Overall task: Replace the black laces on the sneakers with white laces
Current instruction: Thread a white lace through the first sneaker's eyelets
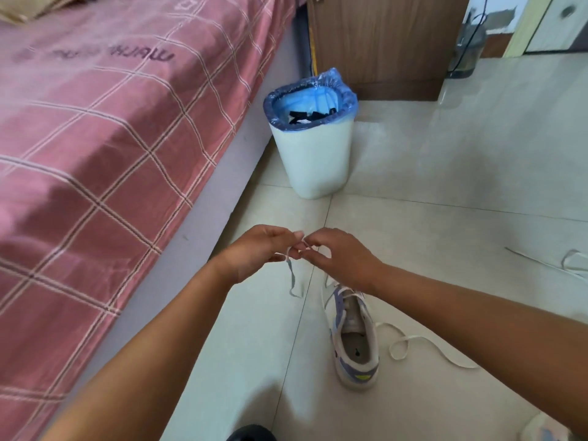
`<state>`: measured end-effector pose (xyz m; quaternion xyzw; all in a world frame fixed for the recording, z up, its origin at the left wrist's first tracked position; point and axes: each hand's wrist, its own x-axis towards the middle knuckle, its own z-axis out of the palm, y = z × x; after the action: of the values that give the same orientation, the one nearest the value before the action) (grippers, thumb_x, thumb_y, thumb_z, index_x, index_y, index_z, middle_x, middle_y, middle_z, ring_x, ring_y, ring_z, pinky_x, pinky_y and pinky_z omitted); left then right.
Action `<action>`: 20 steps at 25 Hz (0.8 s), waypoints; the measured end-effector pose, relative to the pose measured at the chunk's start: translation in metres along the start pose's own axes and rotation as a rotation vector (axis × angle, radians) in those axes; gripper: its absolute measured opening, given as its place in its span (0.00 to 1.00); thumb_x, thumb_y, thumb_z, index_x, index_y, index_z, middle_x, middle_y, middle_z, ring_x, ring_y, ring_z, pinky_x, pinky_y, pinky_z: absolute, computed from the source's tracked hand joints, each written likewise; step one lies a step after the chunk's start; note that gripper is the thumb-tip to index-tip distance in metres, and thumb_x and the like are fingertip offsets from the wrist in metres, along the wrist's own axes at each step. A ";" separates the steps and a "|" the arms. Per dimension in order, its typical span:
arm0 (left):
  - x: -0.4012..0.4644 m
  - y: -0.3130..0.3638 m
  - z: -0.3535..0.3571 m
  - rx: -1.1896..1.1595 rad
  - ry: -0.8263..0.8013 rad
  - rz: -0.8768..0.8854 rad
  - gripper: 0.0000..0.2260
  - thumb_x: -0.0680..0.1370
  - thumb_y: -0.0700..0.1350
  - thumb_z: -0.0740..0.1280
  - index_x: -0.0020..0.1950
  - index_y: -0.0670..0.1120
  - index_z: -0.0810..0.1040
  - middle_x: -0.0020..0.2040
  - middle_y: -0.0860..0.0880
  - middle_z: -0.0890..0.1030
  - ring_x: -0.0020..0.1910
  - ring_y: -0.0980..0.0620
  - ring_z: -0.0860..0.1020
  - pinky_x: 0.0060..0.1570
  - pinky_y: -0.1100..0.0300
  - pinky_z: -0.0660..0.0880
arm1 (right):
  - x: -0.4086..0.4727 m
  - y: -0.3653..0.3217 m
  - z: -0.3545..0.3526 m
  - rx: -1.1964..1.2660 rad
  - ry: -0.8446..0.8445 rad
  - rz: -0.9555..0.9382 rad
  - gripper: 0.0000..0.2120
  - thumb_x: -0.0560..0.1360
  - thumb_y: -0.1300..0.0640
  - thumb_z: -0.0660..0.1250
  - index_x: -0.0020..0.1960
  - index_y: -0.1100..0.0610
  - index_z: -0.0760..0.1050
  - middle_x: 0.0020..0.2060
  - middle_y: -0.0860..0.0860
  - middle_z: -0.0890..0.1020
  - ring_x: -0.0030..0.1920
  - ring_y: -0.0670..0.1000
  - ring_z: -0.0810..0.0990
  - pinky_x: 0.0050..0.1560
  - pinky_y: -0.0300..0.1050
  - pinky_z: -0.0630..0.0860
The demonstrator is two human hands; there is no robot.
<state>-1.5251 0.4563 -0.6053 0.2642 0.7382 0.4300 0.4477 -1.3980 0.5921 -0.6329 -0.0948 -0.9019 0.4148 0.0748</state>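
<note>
A white sneaker (354, 338) with pale blue panels stands on the floor tiles, heel toward me. A white lace (292, 281) runs up from its eyelets. My left hand (254, 254) and my right hand (340, 259) meet just above the shoe's toe, and both pinch the lace between fingertips. One end of the lace dangles below my left hand. More white lace (410, 343) loops on the floor right of the shoe. Black laces (310, 116) lie inside the bin.
A white bin (313, 157) with a blue liner stands beyond my hands beside the bed (95, 138) with its pink checked sheet. Another white lace (569, 265) lies at the far right. A second sneaker (544, 429) peeks in at the bottom right. A wooden cabinet (381, 43) stands behind.
</note>
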 end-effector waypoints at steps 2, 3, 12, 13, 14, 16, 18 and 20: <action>-0.006 0.012 -0.007 -0.027 0.008 0.050 0.10 0.72 0.56 0.70 0.38 0.50 0.84 0.35 0.50 0.82 0.41 0.53 0.81 0.57 0.53 0.74 | 0.015 -0.012 -0.006 0.071 0.081 0.014 0.09 0.78 0.57 0.62 0.44 0.60 0.79 0.38 0.51 0.81 0.39 0.49 0.75 0.42 0.43 0.69; -0.010 0.017 -0.013 -0.052 0.025 0.078 0.11 0.71 0.56 0.71 0.37 0.50 0.84 0.33 0.49 0.81 0.40 0.52 0.81 0.56 0.54 0.74 | 0.021 -0.012 -0.010 0.130 0.099 0.072 0.11 0.78 0.57 0.61 0.44 0.61 0.79 0.38 0.52 0.82 0.38 0.48 0.77 0.41 0.40 0.70; -0.048 0.001 -0.058 -0.131 0.051 0.059 0.19 0.63 0.61 0.75 0.39 0.45 0.84 0.32 0.46 0.79 0.36 0.50 0.80 0.43 0.60 0.77 | 0.030 0.047 -0.061 0.719 0.429 0.810 0.09 0.75 0.63 0.64 0.36 0.59 0.75 0.25 0.52 0.79 0.29 0.50 0.74 0.35 0.41 0.70; -0.051 -0.006 -0.061 -0.124 0.040 0.025 0.24 0.58 0.63 0.77 0.41 0.45 0.83 0.33 0.46 0.80 0.37 0.51 0.81 0.43 0.60 0.78 | 0.029 0.050 -0.063 0.716 0.449 0.837 0.09 0.74 0.63 0.65 0.35 0.59 0.75 0.25 0.52 0.78 0.29 0.50 0.73 0.34 0.41 0.69; -0.052 -0.013 -0.063 -0.112 0.035 -0.015 0.26 0.55 0.65 0.78 0.42 0.46 0.84 0.35 0.46 0.81 0.38 0.52 0.81 0.43 0.61 0.77 | 0.029 0.051 -0.064 0.682 0.463 0.839 0.09 0.74 0.62 0.66 0.35 0.59 0.75 0.28 0.52 0.77 0.30 0.50 0.73 0.34 0.41 0.69; -0.053 -0.028 -0.064 -0.074 0.003 -0.102 0.24 0.58 0.63 0.77 0.43 0.47 0.85 0.38 0.49 0.81 0.39 0.55 0.79 0.43 0.63 0.75 | 0.028 0.042 -0.060 0.552 0.402 0.765 0.04 0.73 0.60 0.69 0.41 0.60 0.78 0.32 0.52 0.76 0.33 0.49 0.73 0.36 0.41 0.70; -0.049 -0.041 -0.055 -0.035 -0.095 -0.173 0.12 0.70 0.55 0.73 0.46 0.48 0.85 0.36 0.53 0.78 0.37 0.58 0.75 0.42 0.64 0.73 | 0.028 0.018 -0.049 0.540 0.168 0.623 0.07 0.73 0.57 0.71 0.47 0.60 0.79 0.31 0.50 0.75 0.33 0.48 0.73 0.34 0.38 0.71; -0.041 -0.049 -0.035 -0.017 -0.232 -0.203 0.06 0.76 0.45 0.69 0.48 0.47 0.85 0.35 0.53 0.77 0.37 0.57 0.75 0.39 0.65 0.72 | 0.028 -0.006 -0.033 0.600 -0.171 0.484 0.09 0.73 0.56 0.71 0.50 0.58 0.79 0.33 0.50 0.78 0.34 0.47 0.76 0.34 0.37 0.73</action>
<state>-1.5382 0.3867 -0.6219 0.2324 0.7007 0.3555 0.5733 -1.4187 0.6194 -0.6055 -0.2437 -0.6953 0.6719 -0.0760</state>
